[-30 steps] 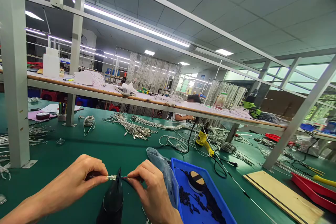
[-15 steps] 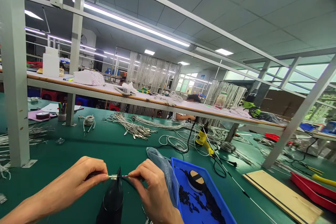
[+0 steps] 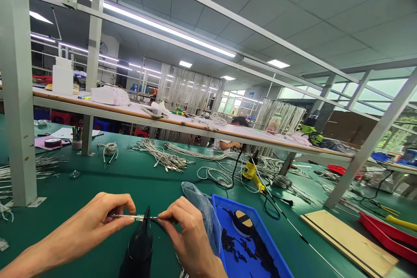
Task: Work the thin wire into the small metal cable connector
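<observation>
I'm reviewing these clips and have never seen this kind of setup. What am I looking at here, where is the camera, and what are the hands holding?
The camera sits on a person's head, looking forward and down at their own bare hands over a green table. The left hand and right hand pinch the two ends of a thin metal-tipped wire, just above a black cone-shaped tool. Beside the right hand are a clear plastic bag and a blue tray of small black parts. Farther off lie wire bundles and a yellow heat gun. Another person sits behind the shelf.
</observation>
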A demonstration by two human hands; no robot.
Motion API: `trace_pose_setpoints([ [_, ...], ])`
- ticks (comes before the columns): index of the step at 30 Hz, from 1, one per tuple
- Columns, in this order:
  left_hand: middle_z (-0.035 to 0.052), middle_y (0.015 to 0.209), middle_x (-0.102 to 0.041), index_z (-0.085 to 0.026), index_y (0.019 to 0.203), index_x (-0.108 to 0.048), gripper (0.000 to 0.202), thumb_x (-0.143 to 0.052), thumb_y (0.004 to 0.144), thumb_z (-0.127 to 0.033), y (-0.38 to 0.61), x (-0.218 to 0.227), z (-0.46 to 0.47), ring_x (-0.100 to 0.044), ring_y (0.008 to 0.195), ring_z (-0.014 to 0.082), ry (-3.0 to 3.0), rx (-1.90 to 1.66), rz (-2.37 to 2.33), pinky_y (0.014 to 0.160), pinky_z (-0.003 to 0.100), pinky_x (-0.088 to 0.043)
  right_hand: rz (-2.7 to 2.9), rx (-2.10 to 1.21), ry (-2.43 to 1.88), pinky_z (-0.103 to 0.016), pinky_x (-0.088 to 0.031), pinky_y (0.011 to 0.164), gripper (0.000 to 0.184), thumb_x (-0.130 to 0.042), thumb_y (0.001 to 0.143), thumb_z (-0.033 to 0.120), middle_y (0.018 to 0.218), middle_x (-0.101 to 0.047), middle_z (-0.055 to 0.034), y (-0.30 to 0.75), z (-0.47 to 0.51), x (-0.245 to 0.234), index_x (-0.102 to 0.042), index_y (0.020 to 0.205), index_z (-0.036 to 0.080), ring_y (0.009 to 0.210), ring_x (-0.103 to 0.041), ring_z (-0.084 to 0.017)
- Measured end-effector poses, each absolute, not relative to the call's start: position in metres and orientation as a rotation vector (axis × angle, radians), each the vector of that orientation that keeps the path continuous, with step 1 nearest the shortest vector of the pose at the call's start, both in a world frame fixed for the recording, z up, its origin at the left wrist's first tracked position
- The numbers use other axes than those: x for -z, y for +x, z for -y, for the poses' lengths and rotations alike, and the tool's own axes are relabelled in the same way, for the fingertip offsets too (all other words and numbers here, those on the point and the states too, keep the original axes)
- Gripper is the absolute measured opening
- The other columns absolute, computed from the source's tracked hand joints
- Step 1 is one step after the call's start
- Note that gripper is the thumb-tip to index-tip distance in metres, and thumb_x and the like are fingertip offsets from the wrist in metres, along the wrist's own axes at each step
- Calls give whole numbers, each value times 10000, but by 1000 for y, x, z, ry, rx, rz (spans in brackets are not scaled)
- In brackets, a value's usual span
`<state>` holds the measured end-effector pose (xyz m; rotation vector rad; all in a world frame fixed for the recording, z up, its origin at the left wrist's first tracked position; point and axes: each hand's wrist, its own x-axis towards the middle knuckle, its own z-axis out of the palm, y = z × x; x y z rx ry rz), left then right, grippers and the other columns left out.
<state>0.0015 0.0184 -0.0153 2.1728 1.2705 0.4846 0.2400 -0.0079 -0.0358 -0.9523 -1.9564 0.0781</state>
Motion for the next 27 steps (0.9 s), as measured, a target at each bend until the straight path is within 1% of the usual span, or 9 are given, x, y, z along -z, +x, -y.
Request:
trace_pose_setpoints([
  [2, -38, 777, -424, -247, 856, -513, 403, -416, 932, -630, 0, 17, -18, -353, 704, 152, 2157, -512, -1239, 610, 252, -280, 1962, -91, -961, -255, -453, 616, 173, -733, 800, 22, 734, -687, -7, 241, 8, 36, -703, 791, 192, 715, -607, -159],
  [5, -45, 758, -404, -230, 757, -437, 441, -403, 946, -627, -1, 19, -18, -326, 705, 149, 2161, -528, -1191, 610, 255, -261, 1981, -98, -990, -260, -450, 619, 150, -733, 816, 47, 744, -685, -7, 242, 9, 36, -695, 793, 191, 716, -605, -158],
  [8, -50, 730, -356, -228, 732, -417, 443, -391, 959, -607, -1, 18, -19, -278, 671, 146, 2161, -500, -1161, 586, 274, -221, 1996, -97, -1013, -263, -442, 618, 140, -735, 824, 63, 749, -684, -5, 242, 11, 36, -686, 791, 189, 712, -601, -155],
  [13, -55, 700, -286, -222, 690, -370, 393, -438, 969, -490, -1, 17, -19, -231, 640, 140, 2149, -501, -1152, 576, 289, -183, 2008, -98, -1020, -262, -441, 623, 139, -720, 843, 75, 757, -683, -1, 242, 13, 35, -675, 790, 196, 715, -601, -153],
  [17, -52, 687, -255, -217, 671, -324, 413, -424, 967, -487, 1, 16, -19, -207, 631, 141, 2154, -503, -1160, 573, 299, -167, 2009, -96, -1017, -259, -441, 622, 143, -715, 849, 80, 753, -681, 1, 242, 12, 35, -672, 787, 202, 714, -601, -152],
  [20, -50, 696, -270, -219, 679, -340, 422, -410, 965, -523, 2, 14, -18, -225, 639, 143, 2164, -502, -1182, 578, 291, -183, 2012, -93, -1008, -260, -441, 619, 142, -706, 855, 82, 757, -681, 0, 242, 12, 35, -670, 789, 202, 709, -599, -152],
  [24, -46, 730, -339, -228, 726, -372, 449, -366, 945, -621, 2, 14, -18, -278, 676, 152, 2176, -472, -1227, 590, 272, -217, 2011, -84, -1009, -260, -434, 611, 162, -713, 834, 51, 746, -675, 0, 241, 11, 35, -667, 786, 199, 710, -596, -155],
  [27, -44, 742, -369, -230, 735, -367, 440, -380, 945, -616, 0, 18, -20, -308, 705, 156, 2160, -475, -1233, 598, 263, -235, 2005, -83, -999, -257, -438, 618, 162, -720, 826, 46, 749, -675, -4, 241, 11, 35, -669, 784, 193, 715, -600, -154],
])
